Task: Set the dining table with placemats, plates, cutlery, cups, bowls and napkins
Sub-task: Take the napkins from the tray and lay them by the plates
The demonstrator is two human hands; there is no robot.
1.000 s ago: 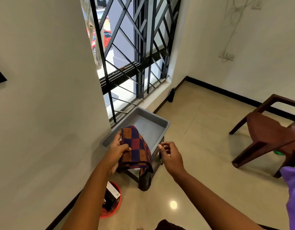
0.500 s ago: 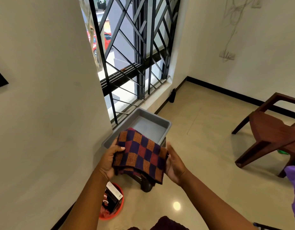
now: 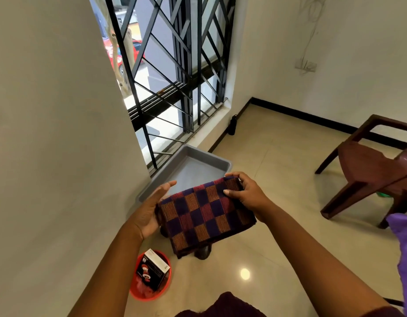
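So right now the person's got a folded checkered cloth in purple, orange and red squares [image 3: 206, 212] held out in front, sitting at about 6 o'clock from the shallow grey plastic tray [image 3: 223, 163] that's parked on a low stand under the barred window [image 3: 175, 72]. The right hand [image 3: 246, 194] pinches the cloth's far right corner, thumb on top and fingers curled over the edge. The left hand [image 3: 149, 211] is flat and relaxed, fingers straight, supporting the cloth's left edge from the side rather than clamping it. My guess is this is the fetch-the-linen step, a placemat or napkin (can't tell which from here) just lifted clear of the tray, which looks empty in the part you can see. No dining table in view, so the next move probably means turning away and carrying it over without letting the fold drop open. At 3 o'clock there's a dark brown wooden chair [image 3: 367, 170], and at 7 o'clock on the floor a small red round tub with a black-and-white box in it [image 3: 151, 274].
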